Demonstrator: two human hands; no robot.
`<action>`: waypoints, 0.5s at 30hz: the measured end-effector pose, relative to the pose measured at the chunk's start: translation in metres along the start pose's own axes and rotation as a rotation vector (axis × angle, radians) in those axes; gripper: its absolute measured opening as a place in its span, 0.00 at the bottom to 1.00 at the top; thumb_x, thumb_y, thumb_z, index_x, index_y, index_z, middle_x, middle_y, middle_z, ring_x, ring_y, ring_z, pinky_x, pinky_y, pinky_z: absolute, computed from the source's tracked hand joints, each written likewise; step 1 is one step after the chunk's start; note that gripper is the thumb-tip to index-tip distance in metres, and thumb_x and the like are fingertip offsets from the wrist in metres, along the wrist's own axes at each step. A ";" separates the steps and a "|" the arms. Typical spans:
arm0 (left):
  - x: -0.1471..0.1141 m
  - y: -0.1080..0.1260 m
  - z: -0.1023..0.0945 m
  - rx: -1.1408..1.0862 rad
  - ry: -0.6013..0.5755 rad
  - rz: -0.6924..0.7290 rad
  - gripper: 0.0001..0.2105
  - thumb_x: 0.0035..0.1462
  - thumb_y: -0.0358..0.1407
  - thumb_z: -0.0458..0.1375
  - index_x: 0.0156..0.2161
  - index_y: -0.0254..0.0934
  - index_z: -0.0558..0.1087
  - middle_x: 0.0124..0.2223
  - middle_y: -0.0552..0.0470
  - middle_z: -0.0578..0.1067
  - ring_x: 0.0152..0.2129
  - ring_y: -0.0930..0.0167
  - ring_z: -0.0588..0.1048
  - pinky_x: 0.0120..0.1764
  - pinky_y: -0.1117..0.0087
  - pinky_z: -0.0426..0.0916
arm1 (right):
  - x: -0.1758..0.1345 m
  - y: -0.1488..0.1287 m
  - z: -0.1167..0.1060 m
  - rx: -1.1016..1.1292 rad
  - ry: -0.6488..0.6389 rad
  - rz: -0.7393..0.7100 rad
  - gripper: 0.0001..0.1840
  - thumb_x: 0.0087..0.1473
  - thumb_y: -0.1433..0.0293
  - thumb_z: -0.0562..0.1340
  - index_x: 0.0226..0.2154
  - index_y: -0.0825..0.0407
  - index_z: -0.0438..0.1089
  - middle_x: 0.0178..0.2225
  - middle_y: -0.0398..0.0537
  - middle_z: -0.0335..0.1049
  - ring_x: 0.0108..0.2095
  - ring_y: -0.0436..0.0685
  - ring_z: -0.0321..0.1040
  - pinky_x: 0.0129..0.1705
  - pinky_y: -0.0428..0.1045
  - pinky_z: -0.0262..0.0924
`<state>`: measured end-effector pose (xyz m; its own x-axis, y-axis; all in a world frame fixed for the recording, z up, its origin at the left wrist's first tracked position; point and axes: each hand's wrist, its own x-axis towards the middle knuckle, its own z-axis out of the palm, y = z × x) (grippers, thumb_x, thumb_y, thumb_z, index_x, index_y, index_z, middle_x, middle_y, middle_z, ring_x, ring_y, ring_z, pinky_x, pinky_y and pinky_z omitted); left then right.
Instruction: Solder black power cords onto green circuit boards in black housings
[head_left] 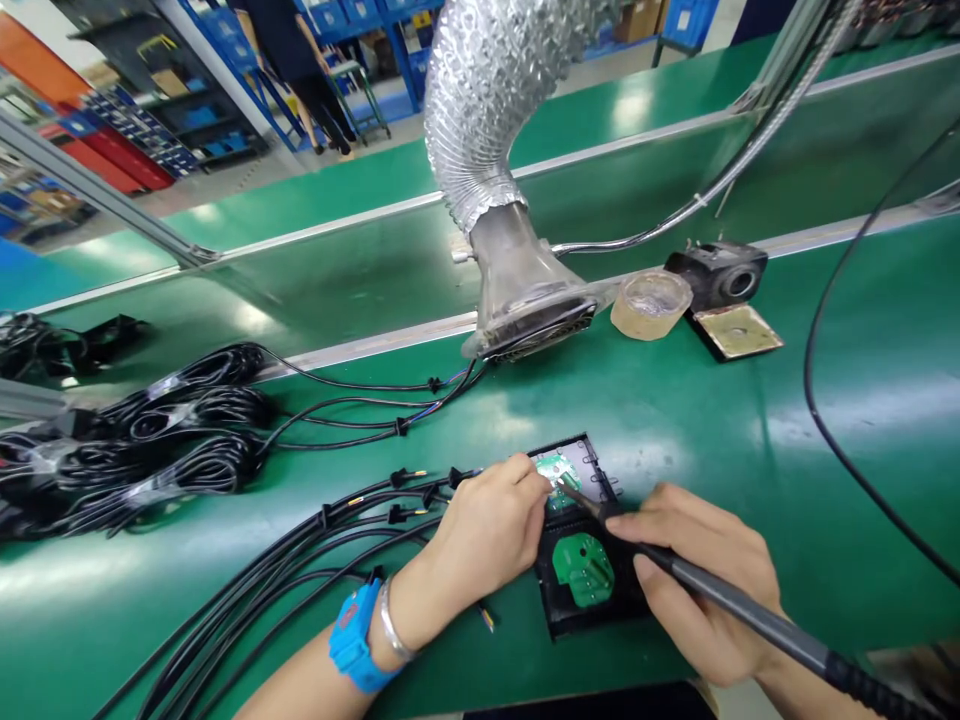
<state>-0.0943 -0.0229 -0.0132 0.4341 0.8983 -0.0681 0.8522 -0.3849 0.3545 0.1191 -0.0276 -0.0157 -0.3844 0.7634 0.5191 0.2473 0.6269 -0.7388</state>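
My right hand grips a soldering iron like a pen, its tip on or just over a small green circuit board at the far end of a black fixture. Closed in a pinch, my left hand reaches to that same board from the left; what its fingertips hold is hidden from view. A second green board lies in the nearer part of the fixture. Several black cables with stripped coloured ends run under and beside my left wrist, which wears a blue strap.
A fume extraction hood on a silver duct hangs beyond the fixture. Behind it on the right are a tape roll and an iron stand with a sponge. Bundled cables lie left. A person stands far off.
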 end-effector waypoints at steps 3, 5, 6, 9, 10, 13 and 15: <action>-0.001 0.000 0.001 0.022 0.015 -0.007 0.12 0.63 0.31 0.45 0.41 0.39 0.71 0.37 0.51 0.70 0.32 0.69 0.72 0.34 0.68 0.69 | 0.000 0.000 0.001 0.004 -0.005 -0.002 0.16 0.48 0.81 0.55 0.39 0.57 0.70 0.27 0.48 0.63 0.26 0.50 0.60 0.25 0.47 0.58; -0.002 0.002 0.001 0.047 0.013 -0.011 0.12 0.63 0.31 0.45 0.40 0.39 0.71 0.36 0.51 0.70 0.32 0.69 0.71 0.33 0.68 0.69 | 0.000 0.000 0.000 0.017 -0.005 0.004 0.15 0.48 0.81 0.55 0.39 0.57 0.70 0.27 0.48 0.63 0.26 0.50 0.60 0.25 0.47 0.58; -0.002 0.002 0.001 0.058 0.012 -0.012 0.11 0.63 0.31 0.45 0.40 0.39 0.71 0.36 0.51 0.70 0.31 0.69 0.71 0.32 0.68 0.69 | 0.001 0.000 0.000 0.024 -0.006 0.009 0.15 0.48 0.81 0.55 0.39 0.57 0.70 0.27 0.48 0.63 0.26 0.50 0.60 0.24 0.47 0.58; -0.003 0.003 0.000 0.079 0.009 -0.007 0.11 0.62 0.30 0.45 0.40 0.39 0.71 0.36 0.51 0.70 0.31 0.69 0.71 0.32 0.69 0.69 | 0.001 0.002 -0.001 0.047 -0.017 0.033 0.15 0.48 0.80 0.55 0.39 0.56 0.71 0.28 0.48 0.64 0.26 0.50 0.61 0.25 0.47 0.59; -0.003 0.003 0.000 0.081 0.008 -0.005 0.11 0.62 0.30 0.46 0.41 0.39 0.71 0.37 0.51 0.70 0.31 0.69 0.71 0.32 0.69 0.69 | 0.001 0.003 -0.001 0.059 -0.023 0.043 0.15 0.48 0.80 0.55 0.39 0.56 0.71 0.28 0.48 0.64 0.26 0.50 0.61 0.25 0.47 0.59; -0.003 0.003 0.001 0.078 0.004 -0.004 0.11 0.62 0.30 0.46 0.42 0.39 0.71 0.37 0.51 0.70 0.31 0.69 0.71 0.32 0.69 0.69 | -0.001 0.005 -0.001 0.091 -0.022 0.068 0.16 0.48 0.80 0.55 0.40 0.55 0.71 0.29 0.48 0.64 0.27 0.50 0.62 0.25 0.47 0.60; -0.003 0.003 0.001 0.075 0.002 -0.005 0.11 0.62 0.30 0.46 0.42 0.39 0.70 0.37 0.51 0.70 0.32 0.69 0.71 0.33 0.69 0.69 | -0.002 0.006 -0.002 0.095 -0.023 0.079 0.17 0.48 0.80 0.55 0.40 0.55 0.71 0.28 0.48 0.64 0.27 0.51 0.62 0.25 0.47 0.60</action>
<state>-0.0934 -0.0271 -0.0128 0.4290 0.9007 -0.0678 0.8740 -0.3950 0.2830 0.1226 -0.0252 -0.0201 -0.3874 0.8057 0.4481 0.1928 0.5461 -0.8152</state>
